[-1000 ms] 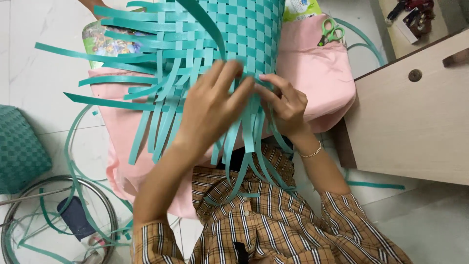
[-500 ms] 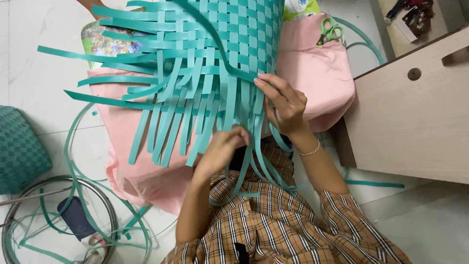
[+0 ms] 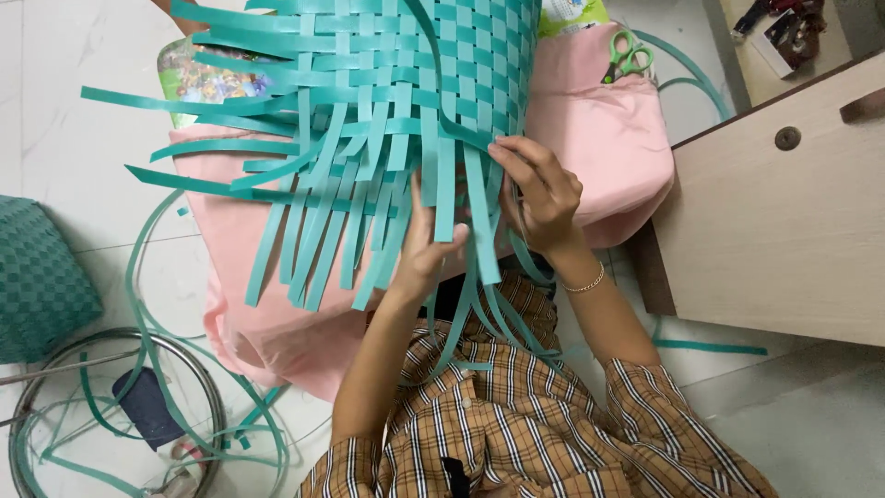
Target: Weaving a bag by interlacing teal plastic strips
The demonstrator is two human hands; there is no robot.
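Note:
A half-woven teal basket (image 3: 415,83) of flat plastic strips lies across a pink cushion (image 3: 590,120) in front of me, its loose strip ends (image 3: 323,231) fanning toward my lap. My left hand (image 3: 426,247) is under the hanging strips and pinches one vertical teal strip (image 3: 444,198) between thumb and fingers. My right hand (image 3: 539,189) rests on the woven edge at the right, fingers pressing on the strips there; a thin bracelet is on that wrist.
Green-handled scissors (image 3: 627,57) lie on the cushion's far right. A wooden cabinet (image 3: 784,212) stands at the right. A finished teal woven piece (image 3: 41,277) sits at the left, above a metal ring stand (image 3: 111,415) tangled with loose strips. The floor is white tile.
My left hand dropped from the top of the weave to below the loose strips, then rose and took hold of one strip. My right hand stayed on the woven edge.

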